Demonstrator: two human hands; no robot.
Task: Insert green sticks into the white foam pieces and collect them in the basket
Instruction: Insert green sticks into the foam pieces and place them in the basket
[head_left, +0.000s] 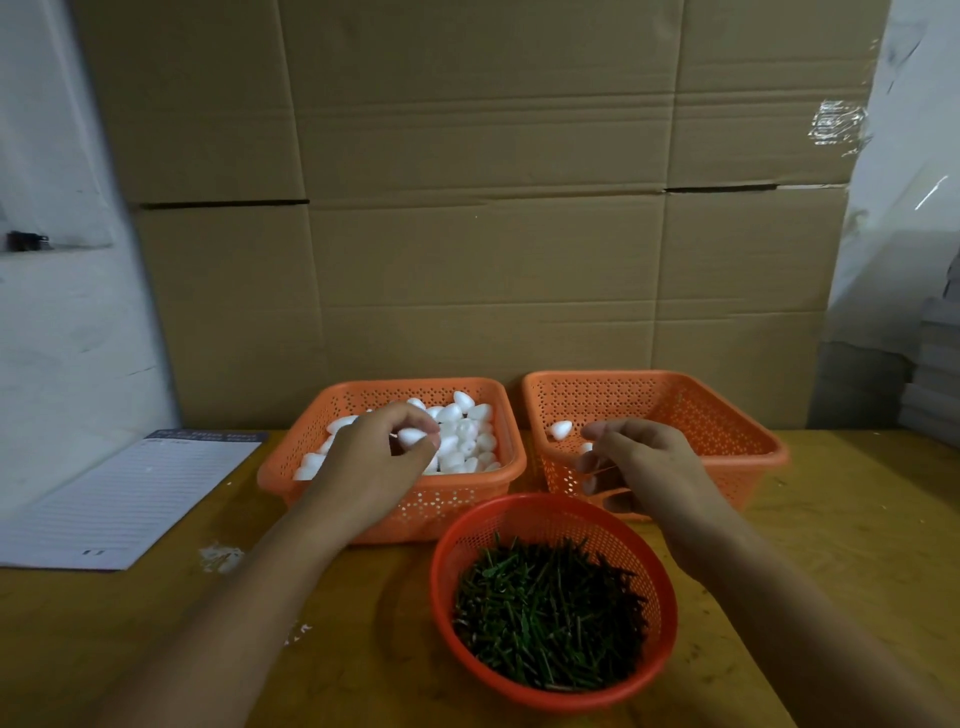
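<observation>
Cardboard sheets (483, 208) are backing a wooden table (130, 623); notepad (124, 499) writing is unreadable. Left hand (382, 457) is pinching a foam piece (413, 435) over the left basket (467, 506). Right hand (649, 467) is hanging over the right basket (727, 415), fingers loosely curled, contents unclear.

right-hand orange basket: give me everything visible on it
The right orange basket is rectangular, plastic by its look, with perforated walls and a rolled rim. It sits upright on the wooden table, beside the foam-filled basket, against the cardboard. Nearly empty: one foam piece shows clearly, a few more behind the right hand, which hovers over its near-left corner. The round stick basket overlaps its front.
</observation>
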